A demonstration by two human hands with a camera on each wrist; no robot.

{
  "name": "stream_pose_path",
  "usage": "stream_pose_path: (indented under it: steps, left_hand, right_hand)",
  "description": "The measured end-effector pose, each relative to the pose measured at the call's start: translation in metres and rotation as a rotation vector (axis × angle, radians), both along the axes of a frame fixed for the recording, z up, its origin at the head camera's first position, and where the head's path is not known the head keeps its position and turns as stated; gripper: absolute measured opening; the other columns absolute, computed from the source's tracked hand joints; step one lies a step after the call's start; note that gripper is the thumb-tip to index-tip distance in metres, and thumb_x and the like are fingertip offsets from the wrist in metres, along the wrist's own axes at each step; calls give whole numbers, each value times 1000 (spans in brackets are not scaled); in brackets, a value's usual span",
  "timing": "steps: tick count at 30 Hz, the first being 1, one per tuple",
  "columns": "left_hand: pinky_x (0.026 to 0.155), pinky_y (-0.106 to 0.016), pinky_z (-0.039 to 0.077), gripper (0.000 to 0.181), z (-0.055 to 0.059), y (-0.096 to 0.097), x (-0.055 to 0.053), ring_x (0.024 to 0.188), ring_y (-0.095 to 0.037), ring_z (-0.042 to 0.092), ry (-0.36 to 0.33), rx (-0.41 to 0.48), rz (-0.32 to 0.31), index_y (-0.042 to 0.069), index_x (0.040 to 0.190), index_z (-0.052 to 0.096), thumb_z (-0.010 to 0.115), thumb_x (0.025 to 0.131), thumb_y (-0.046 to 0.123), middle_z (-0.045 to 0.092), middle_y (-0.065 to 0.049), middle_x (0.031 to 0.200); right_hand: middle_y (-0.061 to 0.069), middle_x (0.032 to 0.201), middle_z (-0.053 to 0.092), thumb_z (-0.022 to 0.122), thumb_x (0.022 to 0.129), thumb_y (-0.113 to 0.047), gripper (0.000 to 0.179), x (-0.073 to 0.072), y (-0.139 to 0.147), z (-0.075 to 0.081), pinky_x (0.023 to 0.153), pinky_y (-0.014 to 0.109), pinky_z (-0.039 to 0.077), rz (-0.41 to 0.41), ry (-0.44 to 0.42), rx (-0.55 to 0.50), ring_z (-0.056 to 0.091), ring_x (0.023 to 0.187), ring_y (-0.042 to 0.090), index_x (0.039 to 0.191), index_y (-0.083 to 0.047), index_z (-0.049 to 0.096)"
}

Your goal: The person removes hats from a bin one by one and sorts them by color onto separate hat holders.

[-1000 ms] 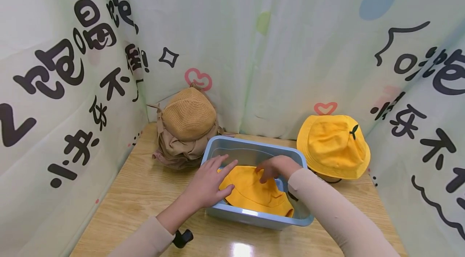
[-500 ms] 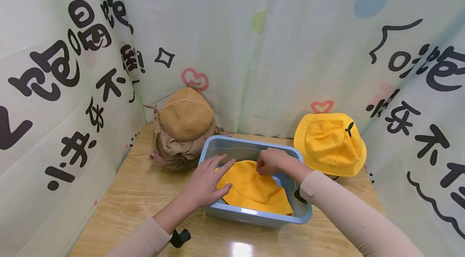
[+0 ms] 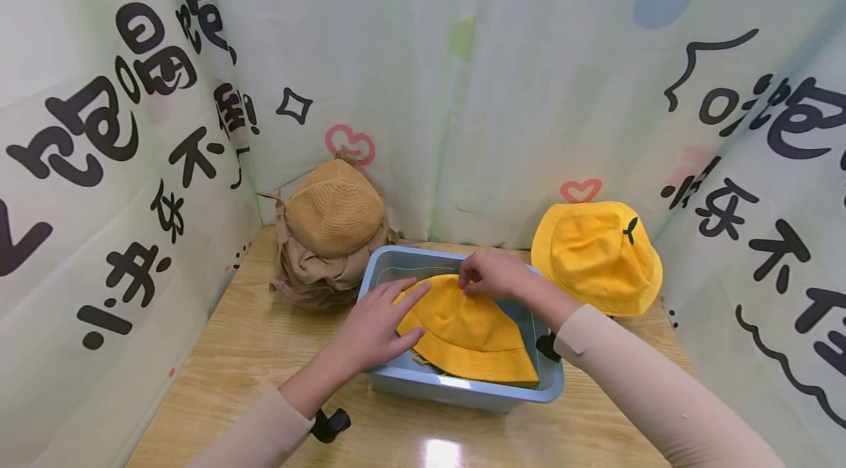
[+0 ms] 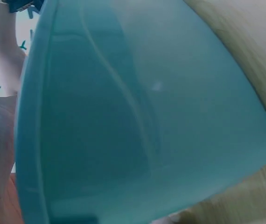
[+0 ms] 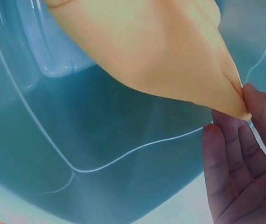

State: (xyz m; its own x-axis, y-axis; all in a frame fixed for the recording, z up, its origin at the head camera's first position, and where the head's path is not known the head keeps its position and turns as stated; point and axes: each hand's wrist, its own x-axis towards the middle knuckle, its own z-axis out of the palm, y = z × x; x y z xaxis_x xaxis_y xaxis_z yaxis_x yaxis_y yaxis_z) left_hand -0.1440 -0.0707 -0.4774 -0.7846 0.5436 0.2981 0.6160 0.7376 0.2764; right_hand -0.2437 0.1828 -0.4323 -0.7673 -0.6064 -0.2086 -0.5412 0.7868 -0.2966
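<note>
A yellow bucket hat (image 3: pixel 465 328) lies in a light blue plastic bin (image 3: pixel 456 396), its brim toward the bin's front. My right hand (image 3: pixel 494 274) pinches the hat's crown near the bin's back rim; the right wrist view shows the fabric (image 5: pixel 170 51) drawn to a point between thumb and fingers. Over the bin's left rim, my left hand (image 3: pixel 380 326) has its fingers spread, the fingertips overlapping the hat's left side in the head view. In the left wrist view the bin's outer wall (image 4: pixel 147 116) fills the frame, and part of the left hand (image 4: pixel 0 154) shows beside its rim.
At the back left stands a pile of brown and tan hats with a straw-coloured woven hat (image 3: pixel 337 207) on top. Another yellow bucket hat (image 3: pixel 598 258) with a small green sprout sits at the back right. A printed curtain (image 3: pixel 396 86) surrounds the wooden table (image 3: pixel 251 372).
My right hand has gone from reaching down into the bin to pinching the hat, and has pulled its crown up and back. My left hand has stayed by the left rim.
</note>
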Motion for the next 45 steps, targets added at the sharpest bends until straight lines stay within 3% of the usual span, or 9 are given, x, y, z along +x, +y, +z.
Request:
stream_pose_path:
  steps: [10,21,30,36,45]
  left_hand:
    - [106,-50,44,67,0,-4,0,131,-33,50,-25,-4,25,23,152,43,67,93,43,51,-12,146]
    - [105,-52,44,64,5,6,-4,132,-30,50,-27,49,-8,20,151,45,65,94,43,50,-12,147]
    - [98,-43,50,58,26,30,-18,124,-25,56,60,73,-42,18,147,51,64,95,40,55,-5,141]
    - [97,-40,51,59,42,49,-27,123,-24,57,72,64,-42,19,147,50,63,95,42,58,-3,138]
    - [93,-37,53,58,52,68,-34,116,-21,60,49,76,-31,17,147,49,61,96,42,62,-1,131]
  right_hand:
    - [-5,73,61,76,86,-14,13,5,5,18,64,29,47,-78,13,-98,54,66,13,97,-16,69]
    - [-3,83,72,78,86,-15,18,13,24,50,68,32,52,-182,25,-259,65,75,13,100,-14,66]
    - [0,86,75,76,89,-16,17,18,34,68,64,32,53,-247,75,-376,65,70,12,104,-12,68]
    - [1,87,76,77,89,-18,19,21,40,77,66,32,54,-282,138,-440,68,72,13,106,-11,70]
    - [2,89,77,77,89,-21,24,29,46,85,72,35,55,-338,178,-505,70,79,18,110,-12,71]
